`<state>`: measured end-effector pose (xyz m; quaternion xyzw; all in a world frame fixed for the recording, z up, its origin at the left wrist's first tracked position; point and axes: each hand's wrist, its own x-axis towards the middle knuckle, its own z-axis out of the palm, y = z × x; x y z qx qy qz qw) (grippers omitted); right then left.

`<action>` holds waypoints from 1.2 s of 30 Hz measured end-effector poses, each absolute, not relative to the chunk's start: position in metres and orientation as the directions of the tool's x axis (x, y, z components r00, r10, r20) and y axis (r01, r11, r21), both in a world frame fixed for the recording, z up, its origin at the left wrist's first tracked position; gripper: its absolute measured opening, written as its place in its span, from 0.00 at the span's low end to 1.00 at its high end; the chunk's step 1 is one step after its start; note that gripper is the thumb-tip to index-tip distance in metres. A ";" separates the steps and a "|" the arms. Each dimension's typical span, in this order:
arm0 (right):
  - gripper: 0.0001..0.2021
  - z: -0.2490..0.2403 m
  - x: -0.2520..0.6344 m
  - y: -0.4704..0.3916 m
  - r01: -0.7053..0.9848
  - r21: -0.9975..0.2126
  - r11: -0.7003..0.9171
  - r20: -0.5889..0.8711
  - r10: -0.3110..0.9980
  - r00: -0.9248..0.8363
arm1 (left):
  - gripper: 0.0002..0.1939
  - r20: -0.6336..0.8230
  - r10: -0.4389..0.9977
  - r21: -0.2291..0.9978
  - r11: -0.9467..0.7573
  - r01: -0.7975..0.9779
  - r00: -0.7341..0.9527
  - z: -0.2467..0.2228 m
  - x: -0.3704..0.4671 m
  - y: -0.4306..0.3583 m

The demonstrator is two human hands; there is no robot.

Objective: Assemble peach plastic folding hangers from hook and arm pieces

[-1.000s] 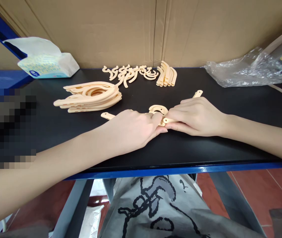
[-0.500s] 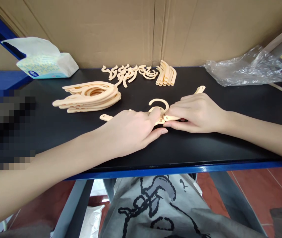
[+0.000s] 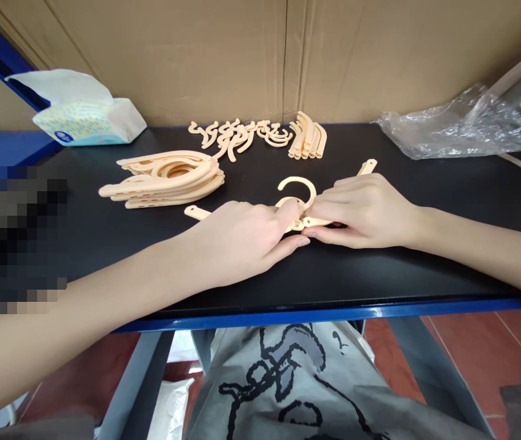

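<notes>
Low over the black table, both hands grip a cream plastic folding hanger. My left hand is closed over its left arm and centre, with the arm's tip poking out beyond the knuckles. Around the right arm wraps my right hand; that arm's end shows above the hand. The hanger's curved hook stands up between the hands, its open side facing left. My fingers hide most of the middle joint.
A stack of cream hangers lies to the left. Farther back are loose hooks and a bundle of curved tubes. A tissue pack stands back left, a clear plastic bag back right. The table's blue front edge runs before me.
The hook has risen slightly and turned, standing more upright than before. Both hands keep nearly the same place and grip.
</notes>
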<state>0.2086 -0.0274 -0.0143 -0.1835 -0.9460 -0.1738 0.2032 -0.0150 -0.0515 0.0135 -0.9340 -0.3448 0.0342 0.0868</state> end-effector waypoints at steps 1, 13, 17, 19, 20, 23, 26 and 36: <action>0.18 -0.014 0.209 -0.027 0.416 0.257 0.872 0.447 0.274 -0.851 | 0.18 -0.009 0.650 -0.187 -0.748 0.637 0.760 0.014 -0.015 -0.051; 0.18 -0.014 0.209 -0.027 0.402 0.271 0.875 0.428 0.265 -0.864 | 0.20 -0.026 0.632 -0.192 -0.763 0.617 0.774 0.014 -0.016 -0.050; 0.17 -0.015 0.209 -0.027 0.400 0.267 0.877 0.437 0.260 -0.861 | 0.20 -0.005 0.627 -0.195 -0.765 0.614 0.779 0.013 -0.017 -0.050; 0.17 -0.015 0.209 -0.027 0.396 0.268 0.878 0.441 0.254 -0.861 | 0.20 0.003 0.625 -0.196 -0.765 0.613 0.781 0.013 -0.017 -0.050; 0.17 -0.015 0.209 -0.027 0.394 0.268 0.879 0.440 0.252 -0.862 | 0.20 0.005 0.624 -0.196 -0.765 0.613 0.781 0.012 -0.017 -0.050; 0.17 -0.014 0.209 -0.026 0.387 0.265 0.883 0.441 0.246 -0.863 | 0.20 0.007 0.622 -0.197 -0.767 0.611 0.783 0.012 -0.018 -0.049; 0.17 -0.014 0.208 -0.026 0.385 0.273 0.882 0.447 0.238 -0.862 | 0.19 0.004 0.624 -0.195 -0.766 0.612 0.782 0.012 -0.018 -0.049; 0.19 -0.013 0.208 -0.027 0.397 0.270 0.877 0.419 0.264 -0.869 | 0.18 0.015 0.603 -0.146 -0.788 0.598 0.798 0.014 -0.017 -0.049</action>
